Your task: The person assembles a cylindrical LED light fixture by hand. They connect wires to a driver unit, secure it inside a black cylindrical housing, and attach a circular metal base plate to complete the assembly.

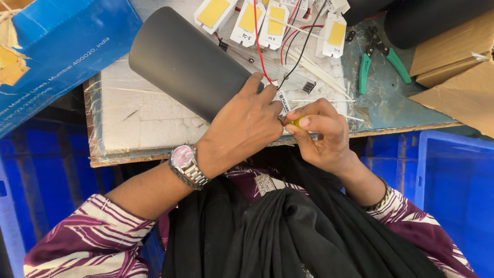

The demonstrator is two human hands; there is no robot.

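**Hands meet at the near end of a black tube**

The left hand [242, 126] wraps over the near end of a black cylindrical housing [188, 62], which lies tilted on the white foam sheet [134, 118] at the workbench's near edge. The right hand [321, 134] pinches a small yellow part [297, 122] between thumb and fingers, touching the left hand's fingertips. Red and black wires [280, 56] run from there toward white boards with yellow LED panels [275, 20] at the far edge. Green-handled pliers [378, 56] lie toward the right.
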